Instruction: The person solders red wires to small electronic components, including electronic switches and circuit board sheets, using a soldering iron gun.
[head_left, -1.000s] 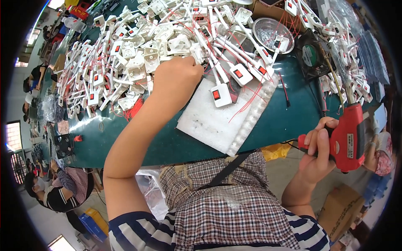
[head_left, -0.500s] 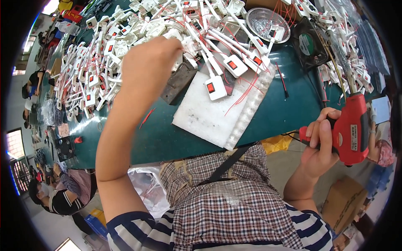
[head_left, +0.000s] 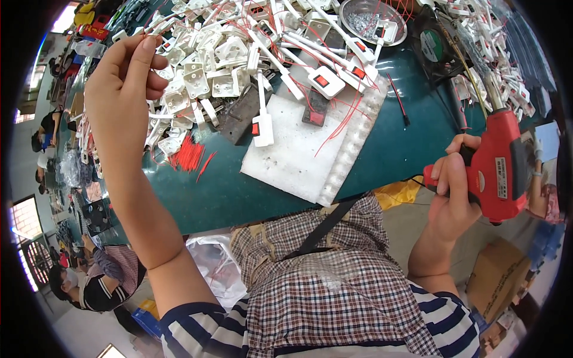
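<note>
My right hand is wrapped round the handle of a red and black soldering gun, whose metal barrel points away from me. Over the left side of the pile, my left hand has thumb and forefinger pinched together on what looks like a thin red wire. Below that hand lies a bunch of short red wire pieces. A white foam board carries a white housing with a red switch at its left edge. A second white switch housing rests at the board's far end, red wires trailing beside it.
White plastic housings are heaped across the far side of the green table. A dark metal block lies beside the foam board. Farther right are a metal bowl of small parts, a black fan and a thin brush.
My left hand has swung left, away from the foam board, uncovering housings and red wire pieces. A switch housing now lies farther left on the board. My right hand still holds the soldering gun.
</note>
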Demonstrator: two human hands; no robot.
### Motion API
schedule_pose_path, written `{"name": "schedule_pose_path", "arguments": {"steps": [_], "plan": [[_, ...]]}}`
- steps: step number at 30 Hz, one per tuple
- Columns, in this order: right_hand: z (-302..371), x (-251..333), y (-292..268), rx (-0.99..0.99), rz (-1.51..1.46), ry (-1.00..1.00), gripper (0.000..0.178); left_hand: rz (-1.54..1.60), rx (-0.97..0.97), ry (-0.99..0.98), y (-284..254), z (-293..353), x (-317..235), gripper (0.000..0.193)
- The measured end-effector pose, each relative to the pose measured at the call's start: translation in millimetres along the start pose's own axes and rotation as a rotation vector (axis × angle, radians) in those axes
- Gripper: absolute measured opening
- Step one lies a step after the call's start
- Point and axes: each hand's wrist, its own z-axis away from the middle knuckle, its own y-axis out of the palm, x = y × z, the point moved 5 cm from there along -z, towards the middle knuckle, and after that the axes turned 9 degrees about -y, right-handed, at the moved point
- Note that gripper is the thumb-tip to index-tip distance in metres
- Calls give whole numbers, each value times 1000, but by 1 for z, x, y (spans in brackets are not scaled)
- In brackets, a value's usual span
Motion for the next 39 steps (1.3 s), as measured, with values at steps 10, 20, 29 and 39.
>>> {"name": "schedule_pose_path", "arguments": {"steps": [10, 20, 29, 39], "plan": [[0, -12, 1, 3, 46, -9, 28, 368, 310, -184, 32, 8, -2, 27], [-3, -11, -10, -65, -48, -5, 27, 505, 307, 126, 100, -49, -86, 27], [-9, -5, -30, -104, -60, -36, 26, 901, 252, 451, 238, -114, -187, 13], [-10, -7, -40, -143, -33, -7, 26, 93, 533, 203, 337, -101, -172, 26]]}}
